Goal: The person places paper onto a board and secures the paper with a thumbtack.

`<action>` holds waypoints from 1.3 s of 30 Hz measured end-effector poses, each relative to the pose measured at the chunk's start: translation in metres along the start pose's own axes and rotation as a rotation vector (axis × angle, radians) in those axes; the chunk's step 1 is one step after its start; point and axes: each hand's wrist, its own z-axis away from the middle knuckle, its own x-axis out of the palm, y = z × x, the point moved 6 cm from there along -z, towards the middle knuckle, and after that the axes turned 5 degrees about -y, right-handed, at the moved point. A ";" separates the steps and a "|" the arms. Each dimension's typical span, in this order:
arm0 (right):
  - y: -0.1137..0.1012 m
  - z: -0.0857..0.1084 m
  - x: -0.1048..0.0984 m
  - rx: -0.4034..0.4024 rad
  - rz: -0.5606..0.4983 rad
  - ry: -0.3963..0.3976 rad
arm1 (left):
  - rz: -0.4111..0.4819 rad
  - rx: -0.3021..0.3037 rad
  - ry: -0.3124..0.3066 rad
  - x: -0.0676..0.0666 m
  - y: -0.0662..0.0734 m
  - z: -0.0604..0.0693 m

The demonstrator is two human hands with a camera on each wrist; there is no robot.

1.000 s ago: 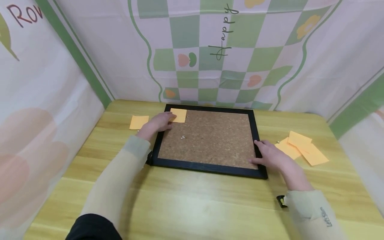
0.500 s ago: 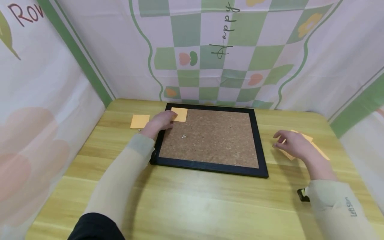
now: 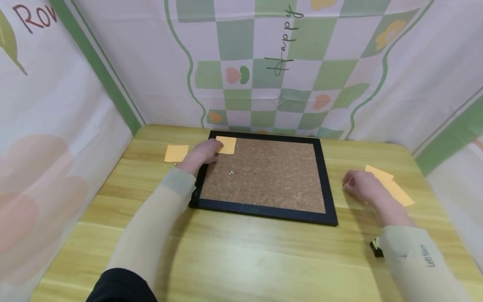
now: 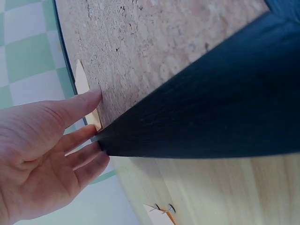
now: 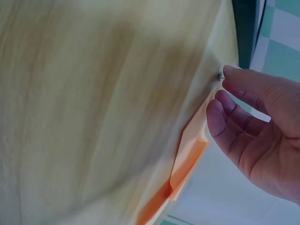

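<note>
A cork board [image 3: 271,176] in a black frame [image 3: 264,210] lies on the wooden table. In its far left corner is an orange paper note [image 3: 228,146]. My left hand [image 3: 203,153] reaches over the frame's left side; its thumb [image 4: 91,98] and fingertips touch the note and the frame corner, fingers fairly straight. To the right of the board, my right hand [image 3: 363,185] pinches a small thumbtack [image 5: 220,76] at the fingertips, just above the table. Beneath and behind that hand lie several loose orange notes [image 3: 399,194], partly covered by it.
Another orange note [image 3: 176,153] lies left of the board, with small metal thumbtacks [image 4: 170,207] by it. Tiny silvery bits [image 3: 232,172] sit on the cork's left half. A printed cloth [image 3: 264,75] rises behind the table's far edge.
My right hand has left the frame's right side and moved right to beside the loose notes, where its fingers have closed on a thumbtack. The left hand stays almost still.
</note>
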 end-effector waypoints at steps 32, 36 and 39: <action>-0.015 -0.006 -0.010 0.020 -0.017 0.113 | 0.018 0.008 0.007 0.000 -0.001 0.000; -0.026 -0.011 -0.015 -0.018 -0.077 0.123 | 0.009 0.022 0.005 0.000 -0.001 0.000; -0.034 -0.013 -0.015 -0.034 -0.134 0.110 | 0.017 0.034 0.001 0.000 -0.002 0.002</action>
